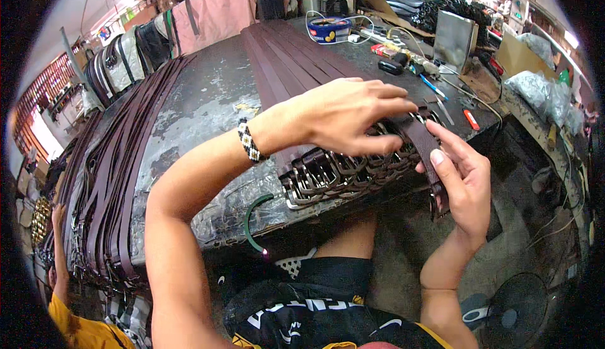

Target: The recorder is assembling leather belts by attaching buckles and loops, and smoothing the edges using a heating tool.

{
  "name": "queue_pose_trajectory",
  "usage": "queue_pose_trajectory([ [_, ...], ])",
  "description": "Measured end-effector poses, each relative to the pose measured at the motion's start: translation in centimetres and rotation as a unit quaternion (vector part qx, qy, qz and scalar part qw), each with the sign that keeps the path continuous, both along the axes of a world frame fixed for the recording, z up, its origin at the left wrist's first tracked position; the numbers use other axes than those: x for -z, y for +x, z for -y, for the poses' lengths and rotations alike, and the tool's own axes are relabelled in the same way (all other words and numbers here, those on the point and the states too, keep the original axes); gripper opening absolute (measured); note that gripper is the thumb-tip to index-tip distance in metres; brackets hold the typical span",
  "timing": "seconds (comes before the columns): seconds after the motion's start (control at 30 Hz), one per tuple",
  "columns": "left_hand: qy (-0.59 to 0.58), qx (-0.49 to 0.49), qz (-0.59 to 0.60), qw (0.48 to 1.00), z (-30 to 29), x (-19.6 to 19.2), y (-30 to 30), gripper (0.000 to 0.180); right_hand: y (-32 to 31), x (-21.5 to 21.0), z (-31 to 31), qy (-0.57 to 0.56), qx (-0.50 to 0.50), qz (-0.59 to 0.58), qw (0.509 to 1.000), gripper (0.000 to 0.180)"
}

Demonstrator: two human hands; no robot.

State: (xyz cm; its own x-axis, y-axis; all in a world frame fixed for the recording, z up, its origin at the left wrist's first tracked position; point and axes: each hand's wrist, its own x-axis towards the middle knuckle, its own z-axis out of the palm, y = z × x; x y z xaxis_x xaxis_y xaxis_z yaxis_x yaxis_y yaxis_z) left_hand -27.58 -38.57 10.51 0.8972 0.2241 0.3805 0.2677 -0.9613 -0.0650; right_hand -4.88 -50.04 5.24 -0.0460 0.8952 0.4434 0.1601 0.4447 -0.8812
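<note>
My left hand point(343, 116) reaches across a row of dark brown leather belts point(283, 59) laid side by side on the worn grey worktable point(201, 97). Its fingers pinch one belt end just above the metal buckles point(340, 172) lined up at the table's near edge. My right hand point(463, 179) holds the same dark brown belt end point(425, 144), which bends down over the edge with a buckle hanging below my palm. A beaded black and white bracelet point(250, 141) sits on my left wrist.
A second thick batch of brown belts point(120, 179) hangs over the table's left side, with another person's hand point(57, 216) and yellow sleeve below it. A round blue tin point(329, 30), cables, pens, an orange cutter point(471, 119) and a metal box point(455, 34) crowd the far right. A fan point(510, 305) stands on the floor.
</note>
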Motion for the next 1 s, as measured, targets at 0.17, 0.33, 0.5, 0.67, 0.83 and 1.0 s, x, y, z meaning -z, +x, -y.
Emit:
queue_pose_trajectory([
  [0.17, 0.145, -0.063, -0.069, 0.985, -1.1, 1.8, -0.2, 0.051, -1.2, 0.4, 0.1, -0.016, -0.015, -0.005, 1.000, 0.042],
  [0.33, 0.163, -0.145, -0.078, 0.973, -3.8, 2.2, -1.5, 0.035, -2.3, 0.6, -1.7, -0.050, -0.059, -0.020, 0.997, 0.044],
  [0.5, 0.145, -0.214, -0.107, 0.960, -6.6, 3.8, -2.0, 0.025, -2.5, 1.4, -2.6, -0.087, -0.102, 0.014, 0.991, 0.049],
  [0.67, 0.139, -0.251, -0.100, 0.953, -9.4, 5.0, -4.1, 0.020, -2.4, 2.0, -2.5, -0.066, -0.105, 0.007, 0.992, 0.050],
  [0.83, 0.103, -0.297, -0.093, 0.945, -12.1, 6.4, -4.9, 0.016, -2.4, 2.4, -2.1, 0.031, -0.076, 0.061, 0.995, 0.043],
  [1.0, 0.088, -0.273, -0.082, 0.954, -11.4, 6.5, -3.9, 0.018, -2.2, 0.6, 1.0, -0.036, -0.081, 0.028, 0.996, 0.044],
])
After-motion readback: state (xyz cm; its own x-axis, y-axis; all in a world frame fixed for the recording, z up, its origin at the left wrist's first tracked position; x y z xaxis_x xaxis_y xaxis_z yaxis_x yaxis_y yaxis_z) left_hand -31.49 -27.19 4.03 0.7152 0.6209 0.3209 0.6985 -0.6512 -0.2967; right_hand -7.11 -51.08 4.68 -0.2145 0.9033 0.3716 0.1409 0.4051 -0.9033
